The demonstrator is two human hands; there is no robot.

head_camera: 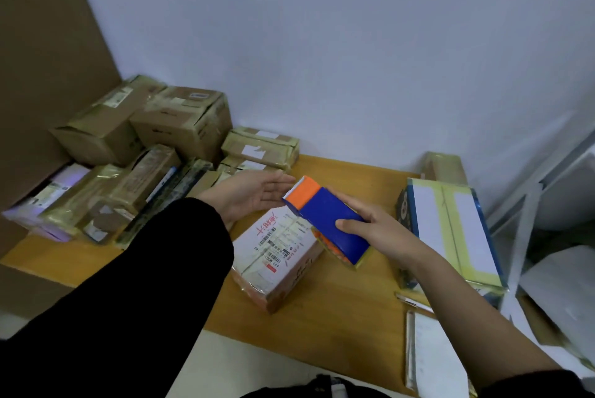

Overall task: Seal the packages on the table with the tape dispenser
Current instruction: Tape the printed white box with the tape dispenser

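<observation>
- head view: the right hand [375, 230] grips the blue and orange tape dispenser [325, 220], fingers wrapped over its blue body, serrated orange end pointing to 10 o'clock.
- the dispenser hangs above the labelled cardboard package [277, 256] at the middle of the wooden table [338, 307]; whether they touch is unclear.
- the left hand [248, 193], in a black sleeve [145, 285], is spread flat, palm up and holding nothing, just beside the dispenser's toothed edge.
- taped brown boxes [180, 120] are stacked at 10 o'clock; all are closed, contents hidden.
- a blue box with yellow tape [450, 230] lies at 3 o'clock, a notebook [434, 355] at 5 o'clock.
</observation>
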